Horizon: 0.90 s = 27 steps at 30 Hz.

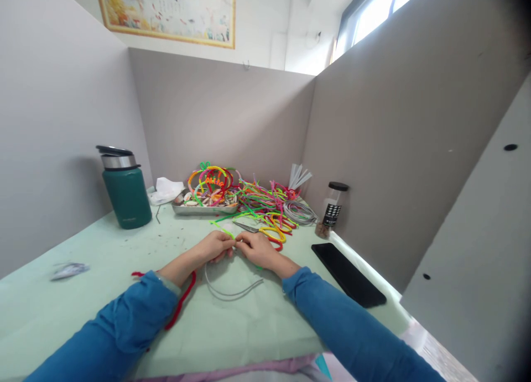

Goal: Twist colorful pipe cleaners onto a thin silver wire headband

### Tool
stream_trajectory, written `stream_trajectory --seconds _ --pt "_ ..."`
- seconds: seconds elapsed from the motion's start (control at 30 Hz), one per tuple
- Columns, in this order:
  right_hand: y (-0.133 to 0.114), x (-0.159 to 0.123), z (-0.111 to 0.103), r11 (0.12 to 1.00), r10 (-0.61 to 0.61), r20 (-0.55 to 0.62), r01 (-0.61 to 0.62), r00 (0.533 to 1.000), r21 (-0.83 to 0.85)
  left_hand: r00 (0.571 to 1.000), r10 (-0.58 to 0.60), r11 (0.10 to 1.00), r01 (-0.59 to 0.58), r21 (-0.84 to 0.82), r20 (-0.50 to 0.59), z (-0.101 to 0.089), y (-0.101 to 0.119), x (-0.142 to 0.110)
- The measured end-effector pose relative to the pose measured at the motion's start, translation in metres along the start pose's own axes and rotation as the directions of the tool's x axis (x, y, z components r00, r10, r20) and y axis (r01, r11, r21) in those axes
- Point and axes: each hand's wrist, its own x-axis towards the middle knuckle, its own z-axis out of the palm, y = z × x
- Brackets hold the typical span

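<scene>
My left hand [216, 246] and my right hand [256, 248] meet over the middle of the table, fingertips pinched together. A yellow-green pipe cleaner [226, 232] runs into the pinch, its loose end pointing up and left; a bit of green also shows below my right hand. From under my left hand a thin grey wire [232, 297] curves out across the cloth; whether my fingers hold it is hidden. A red pipe cleaner [182, 301] lies partly beneath my left forearm. Just behind my right hand rest scissors [248, 226] with metal blades.
Behind my hands, a metal tray [203, 210] holds colourful pieces beside a heap of pipe cleaners [259, 197]. A coil of grey wire [299, 213], a jar [331, 210] and a black phone-like slab [348, 274] lie right. A green bottle [126, 197] stands left. Grey partitions [224, 105] enclose the table.
</scene>
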Motion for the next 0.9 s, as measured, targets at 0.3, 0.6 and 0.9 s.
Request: stream_trajectory --seconds 0.3,0.6,0.9 --pt "0.002 0.001 0.001 1.000 0.008 -0.025 -0.008 1.000 0.002 0.999 0.004 0.999 -0.002 0.042 -0.048 0.002 0.001 0.000" --pt "0.003 0.001 0.002 1.000 0.005 -0.026 -0.005 1.000 0.014 0.999 -0.008 0.999 0.010 0.038 -0.035 0.003 0.008 -0.004" --pt "0.004 0.001 0.003 1.000 0.011 -0.025 -0.011 1.000 -0.002 1.000 -0.002 0.999 0.003 0.032 -0.020 0.000 -0.002 0.001"
